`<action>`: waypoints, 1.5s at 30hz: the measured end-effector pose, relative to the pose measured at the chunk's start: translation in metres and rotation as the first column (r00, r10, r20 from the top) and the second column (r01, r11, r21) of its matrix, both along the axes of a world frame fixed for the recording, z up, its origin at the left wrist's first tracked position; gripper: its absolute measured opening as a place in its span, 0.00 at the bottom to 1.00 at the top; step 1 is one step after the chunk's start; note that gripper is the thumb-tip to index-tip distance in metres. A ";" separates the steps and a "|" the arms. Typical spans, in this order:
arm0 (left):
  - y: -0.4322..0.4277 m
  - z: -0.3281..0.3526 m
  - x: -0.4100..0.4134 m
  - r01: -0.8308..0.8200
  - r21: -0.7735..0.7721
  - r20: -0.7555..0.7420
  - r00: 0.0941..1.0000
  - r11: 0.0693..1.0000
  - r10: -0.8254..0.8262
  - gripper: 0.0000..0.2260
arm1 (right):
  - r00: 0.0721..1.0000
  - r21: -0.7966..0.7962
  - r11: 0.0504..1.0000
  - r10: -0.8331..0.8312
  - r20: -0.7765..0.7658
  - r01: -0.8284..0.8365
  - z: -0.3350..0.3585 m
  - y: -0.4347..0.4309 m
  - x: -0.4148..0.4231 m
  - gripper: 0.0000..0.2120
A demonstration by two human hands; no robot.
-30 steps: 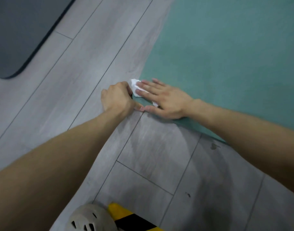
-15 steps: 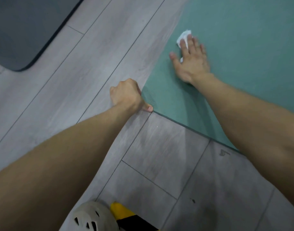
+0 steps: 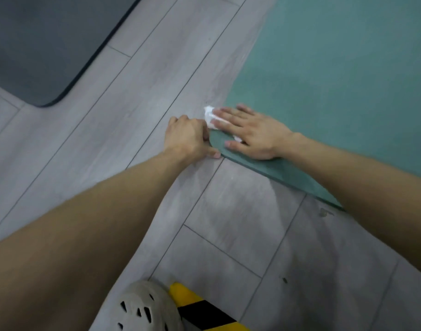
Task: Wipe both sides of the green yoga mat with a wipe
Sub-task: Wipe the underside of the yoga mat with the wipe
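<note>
Flat, straight-fingered right hand (image 3: pixel 250 132) presses the wipe (image 3: pixel 209 117) onto the green yoga mat (image 3: pixel 336 80); curled left hand (image 3: pixel 188 137) pinches its corner.

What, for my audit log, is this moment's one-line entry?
left hand: holds green yoga mat corner | right hand: presses wipe on mat

Grey wood-plank floor (image 3: pixel 137 96) with a dark mat (image 3: pixel 42 44) at upper left.

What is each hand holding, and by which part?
The left hand grips the green yoga mat by its near corner. The right hand grips nothing: its straight fingers press the white wipe flat onto the mat beside that corner.
</note>
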State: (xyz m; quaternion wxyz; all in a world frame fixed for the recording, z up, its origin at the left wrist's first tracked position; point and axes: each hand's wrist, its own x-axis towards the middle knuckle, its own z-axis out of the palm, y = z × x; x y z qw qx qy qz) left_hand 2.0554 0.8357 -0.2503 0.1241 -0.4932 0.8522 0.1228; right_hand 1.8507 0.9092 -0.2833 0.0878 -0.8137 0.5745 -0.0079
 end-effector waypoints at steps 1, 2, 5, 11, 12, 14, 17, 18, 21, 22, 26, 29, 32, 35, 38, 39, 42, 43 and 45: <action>-0.003 0.000 0.007 0.013 0.001 -0.010 1.000 1.000 -0.013 0.26 | 0.978 -0.002 0.978 -0.207 -0.007 0.207 0.007 -0.007 -0.009 0.37; -0.004 0.001 0.015 0.018 -0.008 -0.016 1.000 1.000 -0.019 0.26 | 0.901 0.024 0.900 -0.434 -0.020 0.435 0.010 -0.010 -0.012 0.39; -0.003 0.004 0.030 0.072 -0.053 -0.006 0.997 0.996 -0.073 0.24 | 0.925 0.069 0.926 -0.376 0.059 0.372 0.004 0.012 0.032 0.42; -0.004 0.023 0.033 0.178 -0.071 -0.034 0.983 0.981 -0.181 0.20 | 0.882 -0.016 0.884 -0.465 0.073 0.467 -0.003 0.037 0.040 0.37; -0.002 0.024 0.034 0.185 -0.076 -0.036 0.981 0.980 -0.188 0.23 | 0.858 0.002 0.860 -0.509 0.072 0.510 -0.004 0.040 0.051 0.38; 0.005 0.021 0.041 0.220 -0.016 0.037 0.975 0.975 -0.219 0.32 | 0.959 -0.020 0.960 -0.279 0.051 0.281 -0.010 0.056 0.065 0.40; 0.011 0.010 0.057 0.217 0.099 0.145 0.963 0.971 -0.229 0.43 | 0.950 -0.063 0.949 -0.307 0.054 0.310 -0.009 0.060 0.043 0.37; 0.011 0.009 0.059 0.214 0.107 0.152 0.962 0.971 -0.229 0.43 | 0.874 -0.029 0.875 -0.479 0.080 0.482 -0.005 0.056 0.047 0.37; 0.013 0.012 0.053 0.204 0.101 0.147 0.965 0.974 -0.218 0.44 | 0.902 0.020 0.905 -0.425 0.080 0.425 -0.007 0.061 0.092 0.40; 0.013 0.013 0.050 0.203 0.111 0.145 0.965 0.973 -0.218 0.44 | 0.940 -0.007 0.942 -0.333 0.076 0.334 -0.012 0.067 0.097 0.39; 0.011 0.011 0.049 0.192 0.096 0.153 0.967 0.977 -0.205 0.44 | 0.815 -0.058 0.814 -0.573 0.085 0.578 -0.016 0.072 0.075 0.36; 0.012 0.014 0.047 0.204 0.101 0.162 0.962 0.974 -0.219 0.44 | 0.834 -0.017 0.835 -0.548 0.061 0.550 -0.016 0.063 0.106 0.39; 0.007 0.028 0.034 0.164 0.047 0.123 0.978 0.985 -0.169 0.30 | 0.903 -0.037 0.904 -0.422 0.080 0.426 -0.015 0.068 0.103 0.36; 0.006 0.036 0.016 0.188 -0.076 0.071 0.981 0.979 -0.182 0.14 | 0.861 -0.017 0.862 -0.505 0.059 0.507 -0.016 0.120 0.068 0.34; 0.015 0.031 -0.006 0.296 -0.162 -0.026 0.952 0.941 -0.304 0.15 | 0.621 -0.007 0.621 -0.783 0.022 0.784 -0.018 0.201 0.004 0.34; 0.020 0.029 -0.017 0.329 -0.182 -0.070 0.936 0.927 -0.346 0.16 | 0.475 -0.004 0.475 -0.880 0.016 0.880 -0.015 0.224 -0.016 0.35; 0.037 0.029 -0.057 0.449 -0.210 -0.111 0.872 0.869 -0.477 0.15 | 0.215 0.025 0.215 -0.977 0.011 0.976 -0.006 0.233 -0.023 0.39; 0.044 0.030 -0.071 0.499 -0.220 -0.108 0.841 0.838 -0.530 0.14 | 0.305 0.029 0.306 -0.952 0.030 0.951 -0.004 0.220 -0.009 0.40; 0.058 0.030 -0.097 0.584 -0.249 -0.095 0.779 0.773 -0.620 0.13 | 0.696 0.066 0.699 -0.715 0.067 0.712 -0.005 0.196 0.020 0.38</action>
